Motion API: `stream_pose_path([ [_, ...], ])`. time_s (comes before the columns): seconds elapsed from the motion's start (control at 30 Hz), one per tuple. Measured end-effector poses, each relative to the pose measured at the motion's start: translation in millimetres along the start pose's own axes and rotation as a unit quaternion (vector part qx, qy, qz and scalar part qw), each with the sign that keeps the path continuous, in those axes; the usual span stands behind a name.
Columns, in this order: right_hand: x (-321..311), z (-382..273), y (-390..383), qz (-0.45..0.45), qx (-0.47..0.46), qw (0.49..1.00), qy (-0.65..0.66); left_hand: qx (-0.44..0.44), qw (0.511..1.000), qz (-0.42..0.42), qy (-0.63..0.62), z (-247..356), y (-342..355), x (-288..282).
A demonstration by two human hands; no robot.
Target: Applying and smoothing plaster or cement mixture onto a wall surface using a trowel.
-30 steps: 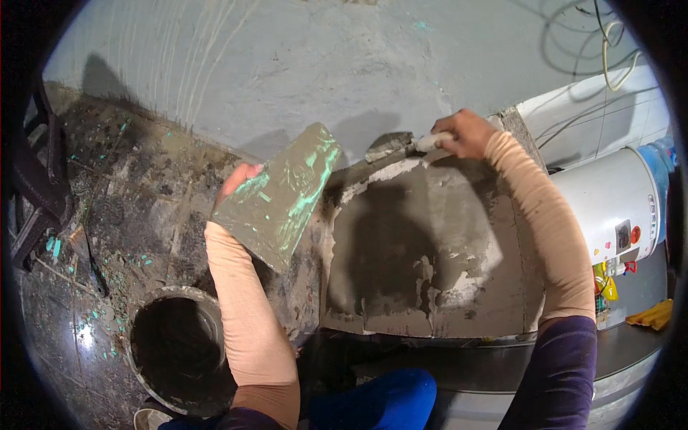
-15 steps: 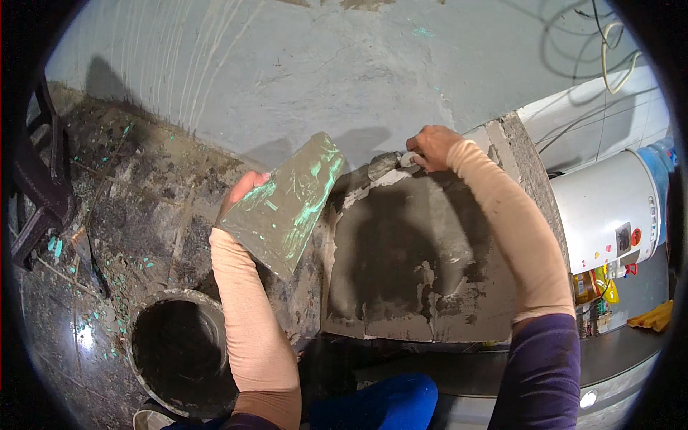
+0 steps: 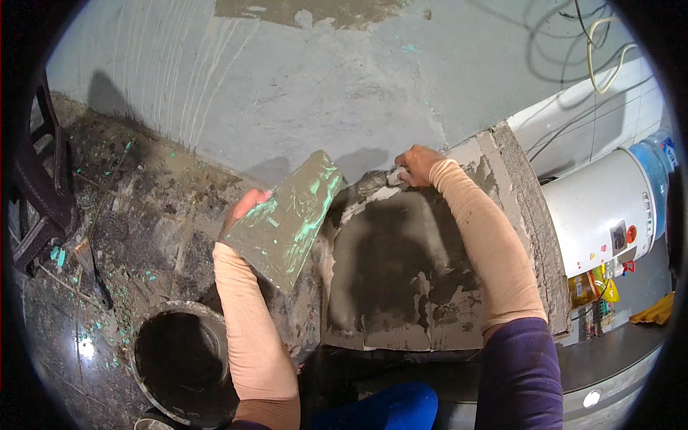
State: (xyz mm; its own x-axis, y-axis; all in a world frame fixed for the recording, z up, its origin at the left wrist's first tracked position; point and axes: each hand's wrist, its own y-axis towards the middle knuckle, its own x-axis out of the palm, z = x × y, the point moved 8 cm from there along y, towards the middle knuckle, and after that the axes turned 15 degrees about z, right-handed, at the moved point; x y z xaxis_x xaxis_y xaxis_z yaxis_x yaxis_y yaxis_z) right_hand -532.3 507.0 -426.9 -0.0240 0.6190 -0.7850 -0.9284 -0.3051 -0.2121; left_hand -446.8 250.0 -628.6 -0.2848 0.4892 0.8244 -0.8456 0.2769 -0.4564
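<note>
My left hand (image 3: 244,208) grips a flat board (image 3: 285,218) coated in grey mortar with bright green streaks, held tilted at the centre left. My right hand (image 3: 417,165) is closed on the pale handle of a mortar-covered trowel (image 3: 373,183), which lies at the upper edge of a slab (image 3: 383,330) partly spread with dark wet mortar. The trowel's blade is beside the board's right corner, near the foot of the grey wall (image 3: 344,86). A round bucket (image 3: 179,355) of dark mortar stands beside my left forearm.
A dark chair or stool (image 3: 46,193) is at far left, near a scraper (image 3: 92,269) on the dirty tiled surface (image 3: 143,229). At right are a white cylindrical container (image 3: 591,215), a blue plastic jug (image 3: 652,183), hanging cables (image 3: 595,54) and a yellow cloth (image 3: 652,308).
My right hand and the trowel have moved leftward along the slab's upper edge. The view has shifted, showing more of the wall and a dark patch on it; the board sits lower in the picture.
</note>
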Motion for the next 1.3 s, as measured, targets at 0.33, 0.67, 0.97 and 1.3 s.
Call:
stream_pose_path([
  [0.33,-68.2,43.6,-33.9,-0.001,0.008,0.993,0.120,0.014,1.000,0.021,0.002,-5.3,8.2,-3.7],
  [0.67,-102.8,64.4,-35.8,0.027,-0.034,0.996,0.082,-0.005,0.999,0.041,-0.018,-1.9,1.6,-10.6],
  [0.97,-87.4,51.1,-29.3,0.007,0.012,1.000,-0.021,-0.006,0.998,0.043,0.038,-13.8,7.9,-16.7],
  [1.3,-41.2,-1.4,-17.8,-0.003,-0.088,0.995,0.036,0.095,0.990,0.047,0.090,-16.7,26.4,-45.7],
])
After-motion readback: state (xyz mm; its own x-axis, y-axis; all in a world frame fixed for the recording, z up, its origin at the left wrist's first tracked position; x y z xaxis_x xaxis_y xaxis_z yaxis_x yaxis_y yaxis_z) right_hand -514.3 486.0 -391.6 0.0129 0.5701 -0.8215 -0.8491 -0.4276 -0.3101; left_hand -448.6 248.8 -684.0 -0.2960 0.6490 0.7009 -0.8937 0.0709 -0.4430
